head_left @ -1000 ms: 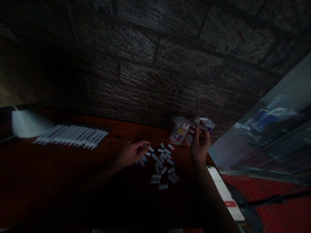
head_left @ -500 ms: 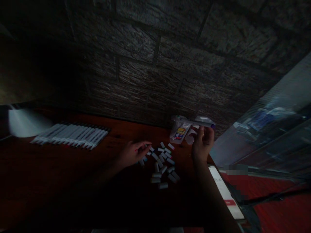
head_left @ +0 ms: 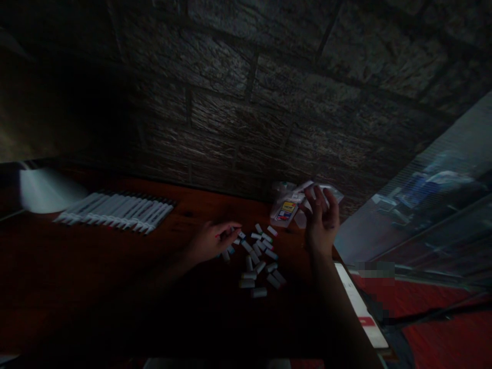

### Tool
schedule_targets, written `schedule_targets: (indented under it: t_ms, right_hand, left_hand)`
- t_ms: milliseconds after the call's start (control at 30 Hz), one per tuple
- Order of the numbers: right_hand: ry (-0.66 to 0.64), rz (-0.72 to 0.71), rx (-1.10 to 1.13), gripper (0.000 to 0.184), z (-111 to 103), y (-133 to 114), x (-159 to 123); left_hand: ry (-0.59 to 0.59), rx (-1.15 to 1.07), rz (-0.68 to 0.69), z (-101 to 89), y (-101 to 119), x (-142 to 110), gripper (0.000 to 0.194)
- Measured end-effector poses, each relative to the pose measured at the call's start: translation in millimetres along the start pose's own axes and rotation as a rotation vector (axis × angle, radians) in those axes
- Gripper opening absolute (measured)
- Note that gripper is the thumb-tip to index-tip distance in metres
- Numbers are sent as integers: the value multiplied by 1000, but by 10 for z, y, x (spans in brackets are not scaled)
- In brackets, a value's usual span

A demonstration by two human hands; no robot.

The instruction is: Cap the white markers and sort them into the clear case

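Observation:
Over the dark wooden table, my right hand [head_left: 322,220] has its fingers spread, with nothing visible in them. Just behind it stands a clear plastic case [head_left: 285,211] with a yellow, blue and red label. A pale marker [head_left: 304,188] lies slanted at the case's top, partly behind my fingers. My left hand [head_left: 215,240] is closed in a pinch at the left edge of a loose pile of white marker caps [head_left: 257,251]; whatever its fingertips may hold is too dark to make out. Some caps have coloured ends.
A row of white markers [head_left: 119,211] lies side by side at the left. Beyond it stands a white lamp-like object [head_left: 46,190]. A stone-block wall [head_left: 215,118] borders the table's back. At the right edge lies a white, red-marked flat item [head_left: 361,307], beside a glass panel [head_left: 415,205].
My right hand has let go of the marker, and its fingers have opened. The marker now rests at the plastic case. My left hand keeps its pinch by the caps.

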State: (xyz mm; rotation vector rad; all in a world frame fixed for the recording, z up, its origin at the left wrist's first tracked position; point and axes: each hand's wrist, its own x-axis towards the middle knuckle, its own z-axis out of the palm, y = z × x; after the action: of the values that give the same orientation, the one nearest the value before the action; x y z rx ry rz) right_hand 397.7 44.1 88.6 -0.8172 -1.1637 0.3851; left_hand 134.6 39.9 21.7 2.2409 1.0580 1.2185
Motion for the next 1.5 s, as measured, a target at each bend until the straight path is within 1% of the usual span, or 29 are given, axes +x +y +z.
schedule_targets:
  t_ms: [67, 167, 233, 333, 400, 500, 533, 600, 700, 767, 800, 833, 900, 967, 1100, 1167, 1367, 1500]
  right_hand:
    - [-9, 42, -21, 36, -17, 30, 3]
    - [11, 98, -61, 29, -43, 90, 17]
    - [9, 133, -94, 28, -46, 115, 20]
    - [-55, 207, -171, 33, -14, 122, -7]
    - [-145, 241, -249, 35, 27, 126, -57]
    - [-341, 193, -380, 37, 92, 167, -165]
    - [-407, 158, -425, 38, 110, 192, -204]
    - [-510, 118, -517, 38, 139, 251, -274]
    - [-620, 83, -589, 37, 153, 339, -337]
    - [-626, 73, -603, 36, 141, 393, -349]
    - [-604, 74, -599, 35, 132, 419, -349]
    - [-577, 80, -588, 35, 121, 443, -346]
    - [-535, 102, -556, 35, 105, 485, -339]
    - [-521, 112, -545, 35, 96, 509, -333]
    - [-520, 71, -556, 34, 100, 500, -324]
    - [-536, 67, -566, 33, 103, 486, -322]
    - [-574, 37, -573, 31, 114, 464, -321]
    - [-580, 56, -579, 27, 127, 449, -324]
  left_hand:
    - [-1, 7, -11, -5, 5, 0, 25]
    - [-8, -1, -14, 3, -13, -2, 26]
    - [0, -9, -11, 13, -35, -3, 27]
    - [17, 17, -32, 12, -57, 5, 27]
    - [14, 52, -56, -4, -57, 17, 27]
    - [-3, 135, -113, -51, -59, 43, 26]
    - [-18, 180, -156, -75, -68, 52, 28]
    - [14, 301, -274, -140, -97, 71, 33]
    - [47, 541, -433, -280, -152, 84, 45]
    - [15, 682, -558, -380, -188, 78, 52]
    - [-19, 734, -616, -423, -207, 69, 54]
    - [-55, 772, -662, -459, -226, 59, 56]
    - [-114, 815, -711, -499, -267, 35, 56]
    - [-142, 837, -701, -498, -308, 16, 55]
    - [-164, 882, -575, -437, -361, 10, 47]
    - [-176, 897, -537, -432, -363, 20, 44]
    - [-163, 920, -634, -558, -307, 41, 44]
    - [-203, 898, -642, -580, -329, 34, 41]
